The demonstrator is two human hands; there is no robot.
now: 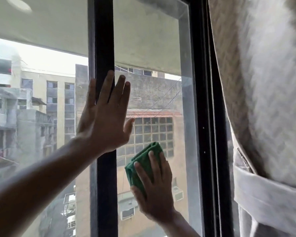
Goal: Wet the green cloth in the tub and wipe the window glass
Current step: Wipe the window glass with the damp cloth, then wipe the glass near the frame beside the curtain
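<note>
step: wiping right window pane [152, 65] | right hand [156, 190] presses folded green cloth [143, 161] flat on glass, low | left hand [103, 117] spread empty, braced on black frame bar [104, 40] | advice: overlapping strokes, even pressure (tub unseen)

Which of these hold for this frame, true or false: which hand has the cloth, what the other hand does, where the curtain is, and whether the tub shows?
1. The right hand presses the green cloth flat against the window glass. True.
2. The left hand is also holding a cloth. False: it is bare, fingers spread, laid open over the dark window frame and the glass beside it.
3. A curtain hangs on the right of the window, gathered by a tie-back band. True.
4. The tub stands in view below the window. False: no tub shows in this picture.
5. The cloth is spread out in a single layer. False: it is folded.
</note>
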